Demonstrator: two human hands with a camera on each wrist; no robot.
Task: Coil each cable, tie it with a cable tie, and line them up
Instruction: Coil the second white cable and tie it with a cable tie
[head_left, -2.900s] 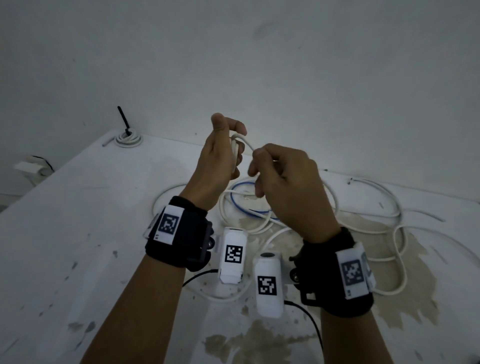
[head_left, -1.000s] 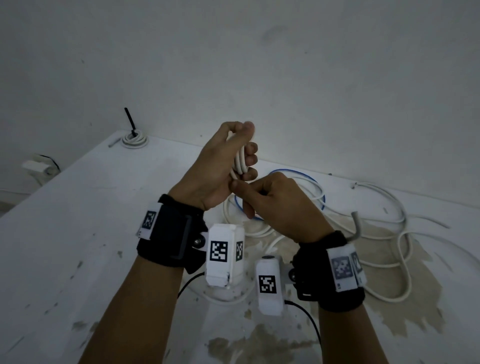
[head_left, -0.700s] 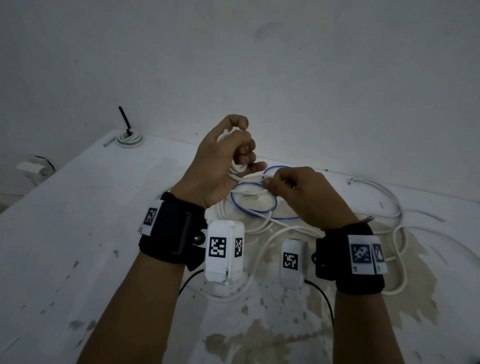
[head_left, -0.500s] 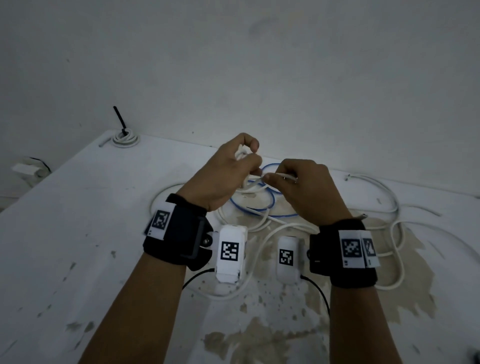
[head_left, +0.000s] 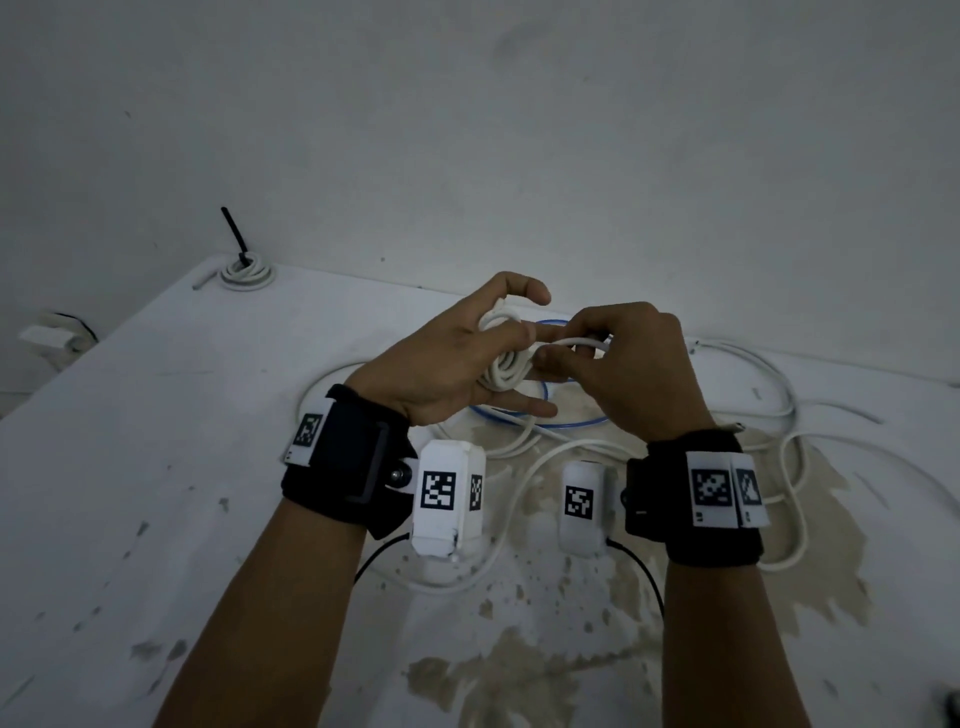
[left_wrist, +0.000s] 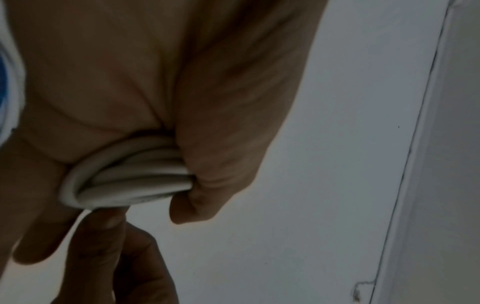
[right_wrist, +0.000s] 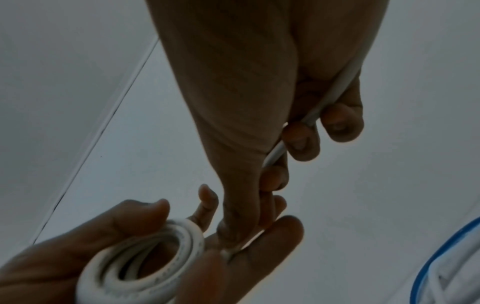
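A bare wall (head_left: 519, 130) of pale grey-white plaster rises at the far side, scuffed and faintly smudged, and the light is dim and cool throughout. Against it stands a white table (head_left: 130, 467), its top chipped and speckled with small dark flecks. A large brownish stain (head_left: 545, 670) spreads across the near and right part of the top, where the paint looks worn away. Past the table's far left corner, a small white box (head_left: 49, 338) sits low by the wall.
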